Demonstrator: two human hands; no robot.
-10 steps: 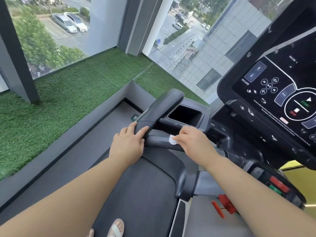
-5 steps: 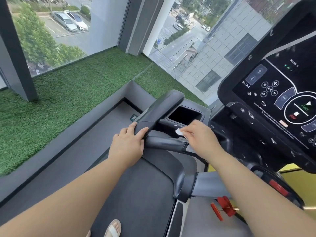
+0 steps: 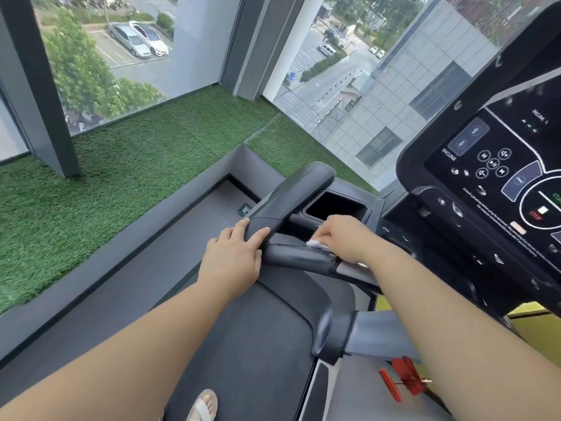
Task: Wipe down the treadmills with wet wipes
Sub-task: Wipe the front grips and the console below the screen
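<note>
Left of centre in the frame, the side handrail point(image 3: 291, 196) is still gripped at its lower end by the left hand point(image 3: 233, 262), fingers and thumb curled over it. Just right of that, the wet wipe point(image 3: 314, 244) is pinched under the curled fingers of the right hand point(image 3: 343, 238). It is pressed on the grip bar point(image 3: 297, 258) again, no longer up by the cup holder point(image 3: 334, 205), so the bar is judged mid-wipe.

Bright window daylight, wide-angle edge distortion
</note>
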